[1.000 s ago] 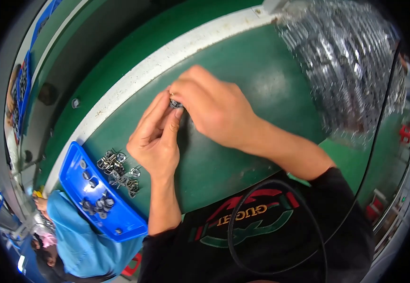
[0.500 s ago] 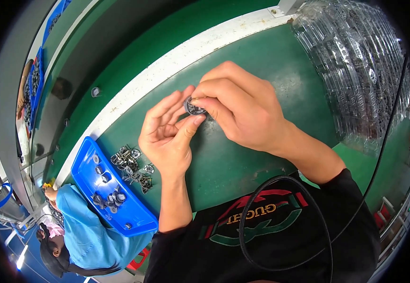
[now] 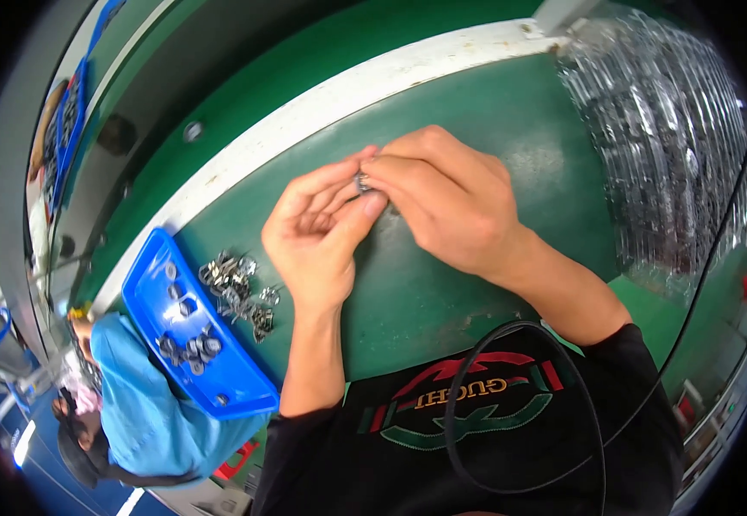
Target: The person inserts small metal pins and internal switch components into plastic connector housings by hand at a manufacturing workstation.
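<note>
A small round dark grey part (image 3: pixel 361 183) is held between my two hands over the green worktable (image 3: pixel 425 301). The thumb and fingertips of my left hand (image 3: pixel 315 236) close on it from the left. From the other side, the pinched fingers of my right hand (image 3: pixel 459 202) meet it and cover most of it. Only a narrow slice of the part shows, so its exact kind is unclear. Left of my left wrist lies a loose pile of small shiny metal pieces (image 3: pixel 234 279). Beside that pile, a blue tray (image 3: pixel 249 378) holds several small round dark parts (image 3: pixel 194 347).
Clear plastic trays (image 3: pixel 670 163) are stacked at the far right of the table. A white rail (image 3: pixel 322 103) runs along the far edge. One black cable (image 3: pixel 448 413) loops over my shirt. A co-worker in blue (image 3: pixel 145 404) sits at the left.
The round part has turned from face-up to nearly edge-on, and my fingers now hide more of it. Both hands have drawn closer together. The whole view has shifted slightly.
</note>
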The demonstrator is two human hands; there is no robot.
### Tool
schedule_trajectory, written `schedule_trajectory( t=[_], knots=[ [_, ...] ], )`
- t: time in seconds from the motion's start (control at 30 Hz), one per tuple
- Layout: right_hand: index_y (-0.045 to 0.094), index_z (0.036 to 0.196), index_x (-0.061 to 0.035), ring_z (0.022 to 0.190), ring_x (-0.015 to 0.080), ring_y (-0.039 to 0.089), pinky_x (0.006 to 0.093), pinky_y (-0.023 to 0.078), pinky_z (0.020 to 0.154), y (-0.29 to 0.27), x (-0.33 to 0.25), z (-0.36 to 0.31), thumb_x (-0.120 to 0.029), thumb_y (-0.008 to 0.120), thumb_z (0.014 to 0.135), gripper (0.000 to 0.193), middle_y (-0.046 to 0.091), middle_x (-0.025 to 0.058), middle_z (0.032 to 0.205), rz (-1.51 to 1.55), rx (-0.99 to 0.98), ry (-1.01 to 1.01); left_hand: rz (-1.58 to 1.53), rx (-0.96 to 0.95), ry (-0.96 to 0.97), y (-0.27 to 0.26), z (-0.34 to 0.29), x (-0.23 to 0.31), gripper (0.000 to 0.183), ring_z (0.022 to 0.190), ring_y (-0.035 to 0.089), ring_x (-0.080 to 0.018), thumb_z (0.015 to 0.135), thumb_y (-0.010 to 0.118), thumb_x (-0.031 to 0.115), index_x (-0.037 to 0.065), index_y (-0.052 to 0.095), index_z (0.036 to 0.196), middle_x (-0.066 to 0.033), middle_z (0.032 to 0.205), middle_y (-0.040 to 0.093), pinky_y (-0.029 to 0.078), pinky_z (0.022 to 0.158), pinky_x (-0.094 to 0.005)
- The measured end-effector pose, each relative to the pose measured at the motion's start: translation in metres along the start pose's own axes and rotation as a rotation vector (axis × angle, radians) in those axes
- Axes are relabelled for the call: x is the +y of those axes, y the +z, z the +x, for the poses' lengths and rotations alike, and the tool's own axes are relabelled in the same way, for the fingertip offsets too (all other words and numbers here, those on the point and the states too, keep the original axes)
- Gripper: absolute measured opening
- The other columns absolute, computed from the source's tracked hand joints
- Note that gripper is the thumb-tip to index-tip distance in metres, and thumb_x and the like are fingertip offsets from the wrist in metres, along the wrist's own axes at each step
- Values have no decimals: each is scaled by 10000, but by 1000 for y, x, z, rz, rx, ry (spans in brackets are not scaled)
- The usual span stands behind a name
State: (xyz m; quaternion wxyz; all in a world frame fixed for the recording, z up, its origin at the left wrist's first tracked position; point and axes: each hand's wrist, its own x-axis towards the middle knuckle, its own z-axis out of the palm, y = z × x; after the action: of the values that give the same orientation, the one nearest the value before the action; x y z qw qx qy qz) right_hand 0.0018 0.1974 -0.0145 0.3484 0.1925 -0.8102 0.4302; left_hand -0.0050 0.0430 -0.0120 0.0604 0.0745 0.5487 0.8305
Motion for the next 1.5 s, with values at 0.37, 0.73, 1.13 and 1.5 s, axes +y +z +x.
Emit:
schedule_trajectory(
  t=[0.37,0.73,1.13,1.5],
  knots=[
    [666,948,-52,813,265,668,373,560,637,67,-46,11,-125,652,820,147,625,97,962,82,-745,-83,870,328,312,-83,77,113,209,691,635,-88,805,731,67,9,750,1005,-35,788,716,496,643,-245],
    [591,697,-25,753,238,626,365,555,579,97,-55,-22,-129,623,704,109,550,94,787,55,-715,-242,1235,128,46,-152,203,44,200,719,625,-99,837,728,129,21,754,1003,-35,843,730,495,672,-258],
    [688,938,-10,848,217,640,316,544,711,-13,16,-12,21,678,809,132,622,98,945,367,-474,286,1525,-10,-98,-107,243,43,487,951,702,-303,780,783,385,25,723,1103,-160,1026,732,522,867,-373],
    [699,1003,5,709,113,646,257,500,599,-30,23,8,-42,708,872,140,674,65,902,912,-302,986,1075,14,53,-40,90,35,356,812,697,-179,788,729,15,0,692,1142,-127,959,714,553,758,-295]
  ],
)
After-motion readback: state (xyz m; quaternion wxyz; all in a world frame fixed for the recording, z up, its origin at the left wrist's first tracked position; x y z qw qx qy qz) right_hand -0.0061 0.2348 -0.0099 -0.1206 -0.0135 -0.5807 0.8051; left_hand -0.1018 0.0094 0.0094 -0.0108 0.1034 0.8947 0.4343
